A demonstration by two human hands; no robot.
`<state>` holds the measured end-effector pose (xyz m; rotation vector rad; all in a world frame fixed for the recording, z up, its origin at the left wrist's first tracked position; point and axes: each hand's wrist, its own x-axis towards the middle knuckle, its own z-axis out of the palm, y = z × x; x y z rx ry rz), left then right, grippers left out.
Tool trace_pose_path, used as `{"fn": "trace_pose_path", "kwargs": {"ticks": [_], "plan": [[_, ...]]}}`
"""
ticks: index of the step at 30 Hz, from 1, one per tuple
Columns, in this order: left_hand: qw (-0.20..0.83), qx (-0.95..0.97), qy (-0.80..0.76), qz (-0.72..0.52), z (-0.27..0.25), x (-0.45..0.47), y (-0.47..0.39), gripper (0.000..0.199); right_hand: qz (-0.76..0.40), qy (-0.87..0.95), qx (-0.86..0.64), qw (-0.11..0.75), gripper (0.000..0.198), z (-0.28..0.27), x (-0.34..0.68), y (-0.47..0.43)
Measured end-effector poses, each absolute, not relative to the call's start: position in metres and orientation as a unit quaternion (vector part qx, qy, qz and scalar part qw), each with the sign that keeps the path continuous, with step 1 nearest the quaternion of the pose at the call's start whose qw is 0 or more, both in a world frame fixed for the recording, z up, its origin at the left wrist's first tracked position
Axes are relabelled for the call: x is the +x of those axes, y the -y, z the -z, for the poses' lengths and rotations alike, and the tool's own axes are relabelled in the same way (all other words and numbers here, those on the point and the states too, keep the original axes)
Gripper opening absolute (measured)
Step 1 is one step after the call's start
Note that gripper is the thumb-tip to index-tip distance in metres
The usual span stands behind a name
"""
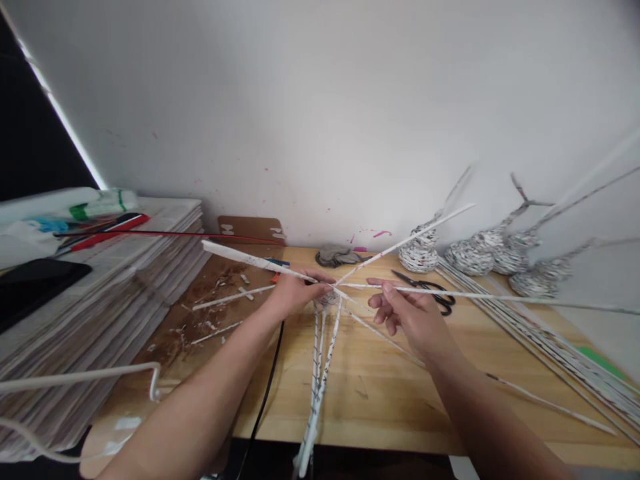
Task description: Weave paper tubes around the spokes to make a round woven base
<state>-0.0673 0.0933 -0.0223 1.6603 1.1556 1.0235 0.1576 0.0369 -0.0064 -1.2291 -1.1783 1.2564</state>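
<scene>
Rolled newspaper strips radiate from a small woven paper piece (328, 297) above the wooden table. My left hand (300, 292) is closed on this piece, thumb on top where the strips cross. A long thin paper strip (470, 294) runs from the crossing far to the right. My right hand (400, 308) pinches that strip between thumb and forefinger, the other fingers loosely curled. Several strips (320, 380) hang down together toward the table's front edge. One strip (410, 239) points up to the right, and a wider one (240, 256) to the upper left.
Black scissors (440, 293) lie behind my right hand. Several woven paper gourd shapes (419, 257) stand along the wall. A bundle of paper rods (540, 337) lies at right. A tall newspaper stack (165, 247) is at left, with a phone (45, 287) on it. A grey cloth (338, 255) lies behind.
</scene>
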Motion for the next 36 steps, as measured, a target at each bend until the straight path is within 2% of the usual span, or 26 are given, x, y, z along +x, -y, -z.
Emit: {"fn": "trace_pose_path", "kwargs": {"ticks": [5, 9, 11, 12, 15, 17, 20, 23, 26, 36], "plan": [[0.458, 0.577, -0.48, -0.475, 0.029, -0.067, -0.097, 0.023, -0.536, 0.507, -0.518, 0.433, 0.053, 0.016, 0.156, -0.03], [0.53, 0.46, -0.475, -0.531, 0.03, -0.069, -0.102, 0.034, -0.43, 0.638, -0.52, 0.372, 0.037, 0.027, 0.15, -0.024], [0.561, 0.422, -0.46, -0.543, 0.03, -0.069, -0.103, 0.038, -0.396, 0.651, -0.514, 0.394, 0.035, 0.032, 0.141, -0.027], [0.574, 0.411, -0.451, -0.546, 0.03, -0.068, -0.104, 0.039, -0.414, 0.632, -0.513, 0.408, 0.037, 0.035, 0.135, -0.03], [0.603, 0.391, -0.425, -0.55, 0.033, -0.065, -0.104, 0.041, -0.549, 0.527, -0.477, 0.441, 0.042, 0.041, 0.112, -0.045], [0.619, 0.378, -0.412, -0.552, 0.035, -0.062, -0.104, 0.043, -0.581, 0.481, -0.451, 0.478, 0.043, 0.046, 0.097, -0.058], [0.623, 0.356, -0.409, -0.564, 0.036, -0.059, -0.105, 0.043, -0.522, 0.501, -0.426, 0.543, 0.033, 0.05, 0.084, -0.078], [0.607, 0.344, -0.417, -0.583, 0.034, -0.058, -0.104, 0.041, -0.46, 0.55, -0.42, 0.556, 0.024, 0.049, 0.083, -0.093], [0.59, 0.361, -0.418, -0.589, 0.032, -0.056, -0.1, 0.041, -0.447, 0.567, -0.432, 0.54, 0.026, 0.047, 0.086, -0.099], [0.525, 0.422, -0.452, -0.584, 0.042, -0.046, -0.096, 0.04, -0.442, 0.546, -0.432, 0.566, 0.03, 0.064, 0.086, -0.093]]}}
